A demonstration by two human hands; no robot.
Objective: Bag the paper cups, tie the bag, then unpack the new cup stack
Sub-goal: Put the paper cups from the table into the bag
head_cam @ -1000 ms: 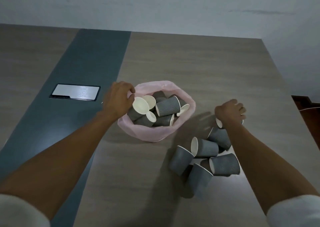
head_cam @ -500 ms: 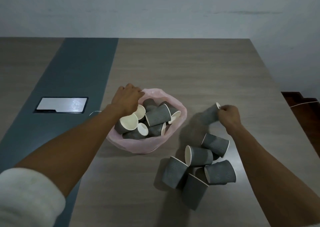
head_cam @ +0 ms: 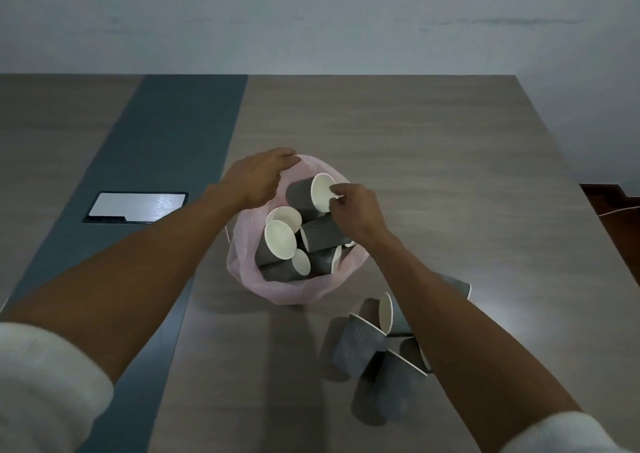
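Wood-grain table (head_cam: pixel 398 134) with a dark blue-grey stripe, translucent pink plastic bag (head_cam: pixel 294 288) heaped with grey ribbed paper cups, loose grey cups (head_cam: pixel 360 343) beside it, left hand (head_cam: pixel 258 179) gripping the bag's rim, right hand (head_cam: pixel 353 212) pinching one grey paper cup (head_cam: pixel 306 194) by its lip — over the bag's mouth.

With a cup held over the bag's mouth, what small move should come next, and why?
Probably let the grey cup go: the right hand pinches its rim above the pink bag, which the left hand holds open.
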